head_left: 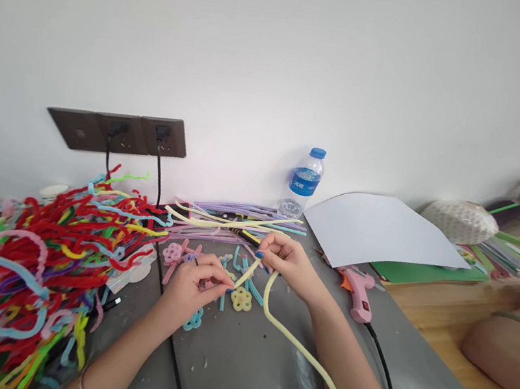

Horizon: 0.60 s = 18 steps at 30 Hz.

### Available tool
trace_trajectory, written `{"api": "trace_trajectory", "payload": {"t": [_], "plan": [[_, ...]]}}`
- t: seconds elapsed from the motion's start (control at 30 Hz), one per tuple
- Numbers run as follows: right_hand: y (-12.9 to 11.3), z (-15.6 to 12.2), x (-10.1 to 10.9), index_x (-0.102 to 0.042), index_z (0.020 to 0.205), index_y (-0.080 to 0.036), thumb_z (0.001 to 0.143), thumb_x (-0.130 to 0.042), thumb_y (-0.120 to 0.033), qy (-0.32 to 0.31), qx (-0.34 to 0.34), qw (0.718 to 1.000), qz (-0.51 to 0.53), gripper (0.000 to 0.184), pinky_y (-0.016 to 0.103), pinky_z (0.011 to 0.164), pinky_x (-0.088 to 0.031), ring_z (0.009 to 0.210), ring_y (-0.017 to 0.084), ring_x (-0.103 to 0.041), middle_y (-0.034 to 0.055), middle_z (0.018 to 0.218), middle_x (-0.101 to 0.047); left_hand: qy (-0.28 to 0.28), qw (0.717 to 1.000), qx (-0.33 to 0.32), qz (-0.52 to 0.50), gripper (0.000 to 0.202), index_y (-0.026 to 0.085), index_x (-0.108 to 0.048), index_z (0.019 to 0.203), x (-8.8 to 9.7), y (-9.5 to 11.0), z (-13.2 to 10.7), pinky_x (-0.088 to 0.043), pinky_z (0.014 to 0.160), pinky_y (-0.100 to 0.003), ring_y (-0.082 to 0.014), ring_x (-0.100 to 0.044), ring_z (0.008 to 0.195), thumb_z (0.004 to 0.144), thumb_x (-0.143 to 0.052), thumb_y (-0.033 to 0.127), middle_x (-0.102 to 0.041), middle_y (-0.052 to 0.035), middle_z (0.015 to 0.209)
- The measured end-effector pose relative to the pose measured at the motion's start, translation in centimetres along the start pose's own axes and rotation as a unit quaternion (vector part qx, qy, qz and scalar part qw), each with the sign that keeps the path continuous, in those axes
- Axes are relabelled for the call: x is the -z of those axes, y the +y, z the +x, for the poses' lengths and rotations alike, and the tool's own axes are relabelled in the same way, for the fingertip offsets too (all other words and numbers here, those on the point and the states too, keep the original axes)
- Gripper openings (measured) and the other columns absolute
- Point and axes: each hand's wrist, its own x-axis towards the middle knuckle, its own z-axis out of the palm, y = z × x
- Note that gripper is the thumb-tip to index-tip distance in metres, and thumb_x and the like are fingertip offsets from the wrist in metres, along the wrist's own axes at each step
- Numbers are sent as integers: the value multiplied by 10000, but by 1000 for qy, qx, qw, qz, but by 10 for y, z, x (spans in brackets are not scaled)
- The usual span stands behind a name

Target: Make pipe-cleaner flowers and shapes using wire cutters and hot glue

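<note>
A pale yellow pipe cleaner (299,346) is stretched between both hands above the grey table. My left hand (193,286) pinches its short end between thumb and forefinger. With closed fingertips my right hand (283,259) grips it further along, and the long free part curves down toward the right forearm. Just below the held stretch lies a yellow pipe-cleaner flower (241,299). Around the hands are a pink flower (172,253), a blue flower (193,319) partly hidden by my left hand, and several short blue pieces (254,290).
Tangled colourful pipe cleaners (32,263) heap up at left. Straight pipe cleaners (236,222) lie along the wall near a water bottle (304,183). A pink glue gun (360,294), its cord trailing, lies right, by white paper (377,229). Another person's arm (512,346) rests at far right.
</note>
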Motion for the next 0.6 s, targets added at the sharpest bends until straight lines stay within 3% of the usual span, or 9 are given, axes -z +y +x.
{"api": "trace_trajectory", "payload": {"t": [0.23,0.33,0.4,0.47,0.6], "plan": [[-1,0,2,-592,783,-189,796,-714,-532,26,6,999,-22,364,246,509,-292,507,97,-408,-52,565,-495,42,997,-29,59,90,201,-714,926,3,-2,0,-433,580,-236,-127,-557,649,865,-659,239,-632,-30,839],[0,3,-5,-582,755,-193,771,-717,-571,42,7,999,-19,402,241,493,-310,499,96,-414,-46,567,-499,93,983,-89,132,134,214,-666,1001,2,5,-6,-494,724,-281,-177,-624,810,873,-652,252,-664,-51,918],[2,4,-11,-567,733,-198,755,-715,-597,62,10,998,-13,426,237,477,-321,489,97,-420,-45,558,-499,101,967,-150,179,62,224,-641,935,-3,12,-11,-499,813,-313,-186,-642,828,877,-651,243,-673,-32,841],[4,6,-17,-564,725,-201,743,-720,-604,86,17,996,-4,432,232,465,-329,482,98,-425,-48,543,-493,68,964,-173,191,34,228,-608,907,-12,19,-17,-492,700,-266,-147,-627,684,885,-633,220,-661,7,734],[9,5,-28,-583,739,-199,751,-737,-567,157,44,986,27,400,226,466,-354,483,94,-428,-55,546,-485,31,990,2,137,134,223,-508,900,-31,25,-21,-411,500,-209,-84,-551,481,849,-632,218,-665,45,732]]}}
